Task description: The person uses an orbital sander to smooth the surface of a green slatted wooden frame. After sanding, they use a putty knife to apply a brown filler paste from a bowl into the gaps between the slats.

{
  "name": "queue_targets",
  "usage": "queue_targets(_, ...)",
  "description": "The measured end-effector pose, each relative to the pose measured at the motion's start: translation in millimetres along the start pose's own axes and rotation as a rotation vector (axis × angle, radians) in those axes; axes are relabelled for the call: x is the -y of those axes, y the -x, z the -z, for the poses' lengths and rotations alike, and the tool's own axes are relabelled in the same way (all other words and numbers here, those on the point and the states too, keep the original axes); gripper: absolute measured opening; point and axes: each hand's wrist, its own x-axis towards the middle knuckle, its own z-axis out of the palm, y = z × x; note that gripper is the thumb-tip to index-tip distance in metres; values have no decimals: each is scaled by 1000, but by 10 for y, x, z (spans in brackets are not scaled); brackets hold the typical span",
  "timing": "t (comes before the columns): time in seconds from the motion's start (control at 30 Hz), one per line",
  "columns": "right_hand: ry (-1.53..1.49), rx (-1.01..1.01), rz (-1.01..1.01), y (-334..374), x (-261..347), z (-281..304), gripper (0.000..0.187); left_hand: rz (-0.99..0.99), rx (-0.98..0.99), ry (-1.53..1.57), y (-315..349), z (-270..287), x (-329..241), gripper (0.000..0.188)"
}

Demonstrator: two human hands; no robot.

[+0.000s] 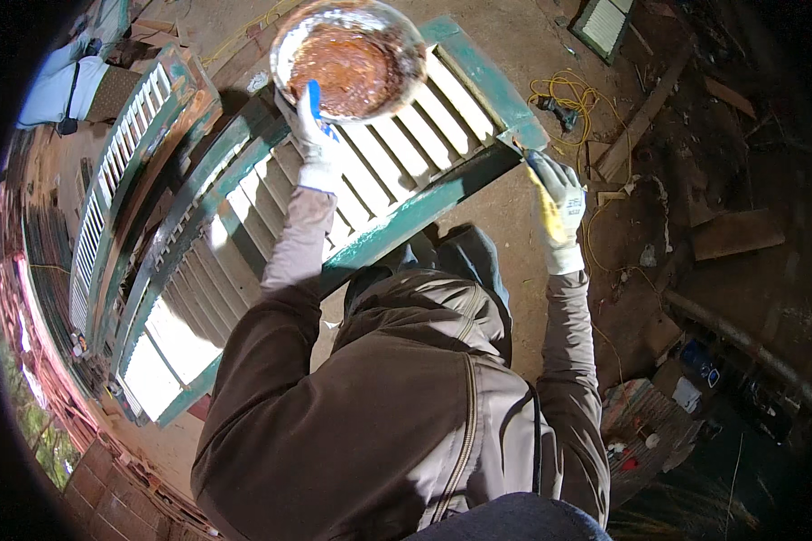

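Observation:
My left hand (318, 162), in a pale work glove, is closed on the edge of a round metal bowl (412, 45). Thick reddish-brown paste (343, 68) fills much of the bowl. A bright blue piece (314, 97) shows at that hand's thumb; whether it is glove or tool handle I cannot tell. Below the bowl lies a louvered shutter (478, 77) with a green frame and white slats. My right hand (561, 207), in a white and yellow glove, grips what looks like a putty knife (516, 144), its thin blade at the shutter's near right corner.
More green-framed shutters (108, 194) stand to the left, with another person (59, 95) beyond them. A yellow cord (573, 86) coils by a power tool (564, 115) on the dirt floor. Planks (645, 122) and scrap boards (738, 236) lie to the right.

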Motion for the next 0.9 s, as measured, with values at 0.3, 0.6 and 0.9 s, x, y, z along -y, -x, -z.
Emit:
queue_targets(0.3, 286, 86, 147, -119, -553, -296, 38, -21, -171, 145, -506, 464, 580, 86)
queue_targets(0.6, 36, 223, 204, -5, -511, -12, 40, -57, -143, 101, -444, 455, 529, 91)
queue_targets(0.9, 261, 162, 233, 50, -401, -255, 41, -62, -209, 26, -310, 9, 256, 100)
